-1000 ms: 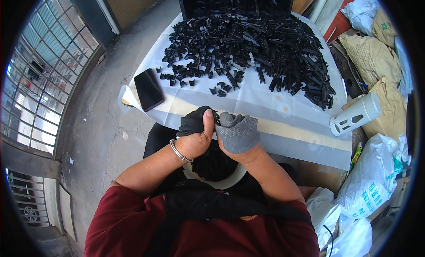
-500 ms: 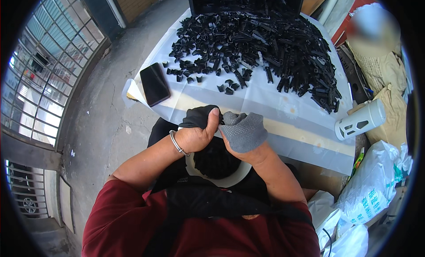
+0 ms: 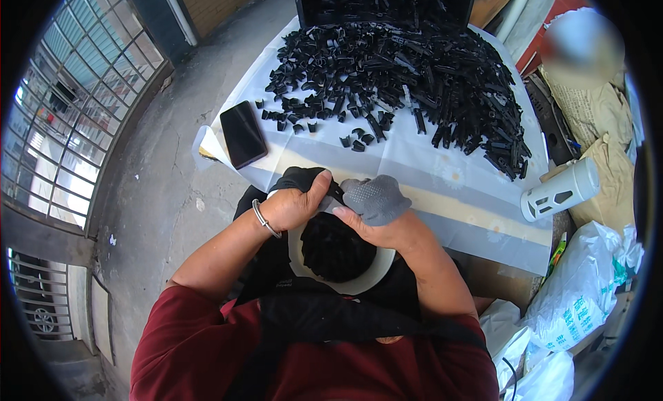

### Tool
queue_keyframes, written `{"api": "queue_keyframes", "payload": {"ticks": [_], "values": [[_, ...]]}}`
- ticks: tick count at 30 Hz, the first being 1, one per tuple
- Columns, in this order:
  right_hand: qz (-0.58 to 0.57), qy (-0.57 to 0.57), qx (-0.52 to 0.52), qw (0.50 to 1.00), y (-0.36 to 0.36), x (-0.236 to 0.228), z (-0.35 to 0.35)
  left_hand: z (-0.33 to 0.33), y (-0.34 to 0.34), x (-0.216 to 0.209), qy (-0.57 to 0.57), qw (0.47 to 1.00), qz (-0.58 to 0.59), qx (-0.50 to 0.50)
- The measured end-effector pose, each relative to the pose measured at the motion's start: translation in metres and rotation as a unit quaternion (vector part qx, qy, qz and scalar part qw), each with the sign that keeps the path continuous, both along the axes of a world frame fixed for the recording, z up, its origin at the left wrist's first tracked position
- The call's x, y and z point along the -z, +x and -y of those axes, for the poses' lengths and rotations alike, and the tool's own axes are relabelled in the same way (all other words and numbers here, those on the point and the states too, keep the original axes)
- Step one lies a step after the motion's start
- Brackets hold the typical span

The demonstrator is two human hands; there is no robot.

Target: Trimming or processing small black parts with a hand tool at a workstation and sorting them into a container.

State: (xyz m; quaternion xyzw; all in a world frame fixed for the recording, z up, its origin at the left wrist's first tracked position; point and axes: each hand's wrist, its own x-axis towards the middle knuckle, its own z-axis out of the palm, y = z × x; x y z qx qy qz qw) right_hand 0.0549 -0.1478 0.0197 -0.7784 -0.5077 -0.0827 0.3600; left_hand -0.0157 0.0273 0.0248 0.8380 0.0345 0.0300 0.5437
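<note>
Above a white tub point(image 3: 378, 271) in my lap, which holds a heap of black pieces point(image 3: 337, 248), my two hands are close together. Black glove fabric covers the fingers of my left hand point(image 3: 298, 199), and its bare thumb presses down on them. My right hand point(image 3: 380, 206) wears a grey dotted glove over curled fingers; its bare thumb points toward the left hand. Between them a small dark part shows, mostly hidden by the fingers, so its kind is unclear. On the table beyond lies a large pile of small black plastic parts point(image 3: 387, 70).
The table has a white cloth point(image 3: 311, 149) over it. A black phone point(image 3: 242, 134) lies at its left edge, a white cup-like container point(image 3: 561, 188) at its right. A black bin point(image 3: 387, 4) stands behind the pile. White plastic bags point(image 3: 573, 297) and brown sacks point(image 3: 608, 187) crowd the right side.
My hands have drawn slightly apart and tilted, the left one shifting a little left. The right thumb now shows extended toward the left hand. More of the tub's contents is visible.
</note>
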Motion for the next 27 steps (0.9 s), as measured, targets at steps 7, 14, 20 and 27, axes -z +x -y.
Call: {"api": "queue_keyframes", "payload": {"ticks": [7, 14, 20, 27], "values": [[0.100, -0.086, 0.189, 0.973, 0.080, 0.010, -0.003, -0.007, 0.021, 0.000, 0.360, 0.922, 0.082, 0.118], [0.166, -0.171, 0.199, 0.950, 0.081, 0.020, -0.024, 0.011, 0.078, 0.031, 0.401, 0.909, 0.115, -0.027], [0.174, -0.104, 0.221, 0.954, 0.099, 0.048, 0.028, 0.036, 0.082, 0.041, 0.377, 0.912, 0.157, -0.038], [0.101, -0.253, 0.208, 0.939, 0.080, 0.015, 0.007, 0.013, 0.061, 0.025, 0.278, 0.956, 0.059, -0.074]]}}
